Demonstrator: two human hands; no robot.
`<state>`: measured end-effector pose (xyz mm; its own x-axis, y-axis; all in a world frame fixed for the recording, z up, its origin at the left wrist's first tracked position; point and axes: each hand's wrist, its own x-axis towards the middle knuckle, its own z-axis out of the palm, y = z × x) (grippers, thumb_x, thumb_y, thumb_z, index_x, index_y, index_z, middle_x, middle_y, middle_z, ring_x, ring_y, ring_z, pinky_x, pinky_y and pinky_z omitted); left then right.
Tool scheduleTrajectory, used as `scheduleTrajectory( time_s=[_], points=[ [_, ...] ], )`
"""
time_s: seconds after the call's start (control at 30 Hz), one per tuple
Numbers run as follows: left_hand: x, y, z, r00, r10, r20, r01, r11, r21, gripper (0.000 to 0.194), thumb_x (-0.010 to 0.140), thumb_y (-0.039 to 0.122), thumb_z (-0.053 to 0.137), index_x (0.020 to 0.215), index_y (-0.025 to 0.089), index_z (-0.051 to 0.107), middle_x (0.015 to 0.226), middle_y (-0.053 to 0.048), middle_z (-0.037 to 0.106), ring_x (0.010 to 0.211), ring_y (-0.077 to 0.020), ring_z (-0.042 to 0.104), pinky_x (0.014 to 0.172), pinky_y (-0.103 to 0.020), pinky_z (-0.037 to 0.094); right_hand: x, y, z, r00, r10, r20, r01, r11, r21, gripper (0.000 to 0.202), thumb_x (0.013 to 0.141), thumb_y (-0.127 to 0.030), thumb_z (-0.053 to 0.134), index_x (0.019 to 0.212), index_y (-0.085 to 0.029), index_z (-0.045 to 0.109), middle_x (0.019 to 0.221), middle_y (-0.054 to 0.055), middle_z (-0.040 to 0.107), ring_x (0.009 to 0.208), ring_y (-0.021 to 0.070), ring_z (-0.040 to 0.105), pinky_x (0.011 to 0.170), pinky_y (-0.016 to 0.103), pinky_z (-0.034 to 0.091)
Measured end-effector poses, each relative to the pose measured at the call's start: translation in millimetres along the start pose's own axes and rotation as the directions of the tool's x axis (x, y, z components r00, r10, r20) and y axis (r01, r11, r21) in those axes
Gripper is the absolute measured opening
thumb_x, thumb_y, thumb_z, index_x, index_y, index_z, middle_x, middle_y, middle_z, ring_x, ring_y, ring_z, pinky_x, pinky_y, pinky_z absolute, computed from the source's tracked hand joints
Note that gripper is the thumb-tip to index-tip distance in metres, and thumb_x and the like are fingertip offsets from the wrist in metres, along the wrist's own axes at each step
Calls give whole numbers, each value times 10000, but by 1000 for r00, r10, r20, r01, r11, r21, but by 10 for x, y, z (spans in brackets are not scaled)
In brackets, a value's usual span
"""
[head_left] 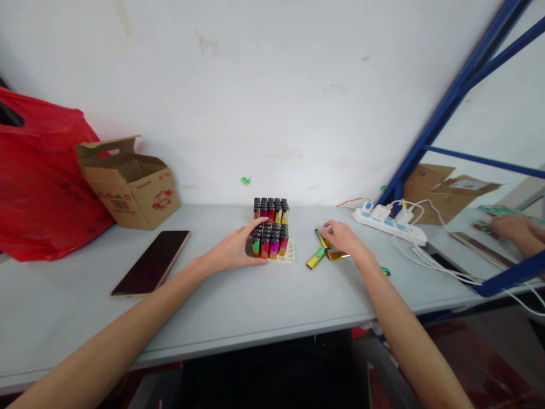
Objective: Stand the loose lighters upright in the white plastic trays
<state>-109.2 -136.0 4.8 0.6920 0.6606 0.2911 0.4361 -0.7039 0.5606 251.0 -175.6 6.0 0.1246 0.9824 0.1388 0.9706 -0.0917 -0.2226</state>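
Note:
A white tray (290,255) on the table holds several upright lighters (272,224) with black tops and bright bodies; the tray's front right slots are bare. My left hand (236,247) rests against the tray's left side, fingers curled around the nearest lighters. My right hand (344,238) lies to the right of the tray, fingertips touching a loose yellow-green lighter (322,239). Two more loose lighters lie beside it: a green-yellow one (315,258) and a gold one (338,255). A small green lighter (385,271) peeks out by my right wrist.
A dark phone (152,261) lies at left. Behind it stand an open cardboard box (130,184) and a red plastic bag (40,182). A white power strip (389,222) with cables sits at right by a blue rack frame (451,96). Another person's hand (517,230) works at far right.

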Motion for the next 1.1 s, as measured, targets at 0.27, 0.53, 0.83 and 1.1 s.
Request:
scheduleTrajectory(
  time_s=[0.27, 0.53, 0.83, 1.1],
  points=[
    [-7, 11, -4, 1000, 6, 4, -6, 1000, -15, 1076, 776, 530, 849, 1636, 302, 244, 1521, -107, 582, 1356, -347, 599, 1151, -491, 478, -22, -190, -38, 998, -15, 56, 12, 999, 51, 289, 1036, -321, 600, 1163, -131, 777, 1130, 145, 803, 1053, 254, 744, 924, 297, 500],
    [-10, 32, -10, 1000, -14, 13, 14, 999, -32, 1082, 768, 532, 852, 1633, 289, 249, 1517, -115, 586, 1359, -347, 599, 1156, -493, 477, 16, -339, 97, 999, -33, 6, 33, 999, 31, 265, 1048, -221, 543, 1188, -120, 744, 1137, 154, 775, 1110, 248, 698, 988, 305, 468],
    [-14, 52, -20, 1000, -5, 9, 6, 999, -51, 1057, 770, 522, 845, 1622, 287, 265, 1512, -119, 591, 1368, -338, 593, 1169, -499, 465, 40, -326, 261, 996, 10, -89, -6, 999, 43, 218, 1014, -221, 565, 1172, -119, 677, 1125, 204, 728, 1050, 282, 701, 933, 355, 499],
    [-12, 78, -26, 1000, -6, 5, 6, 999, -41, 1051, 767, 527, 845, 1619, 285, 281, 1509, -104, 602, 1360, -331, 606, 1157, -471, 485, -3, -379, 146, 990, -35, -135, 114, 764, 635, 388, 1052, -536, 369, 1182, -220, 552, 808, -5, 710, 474, 125, 574, 526, 253, 469]
  ],
)
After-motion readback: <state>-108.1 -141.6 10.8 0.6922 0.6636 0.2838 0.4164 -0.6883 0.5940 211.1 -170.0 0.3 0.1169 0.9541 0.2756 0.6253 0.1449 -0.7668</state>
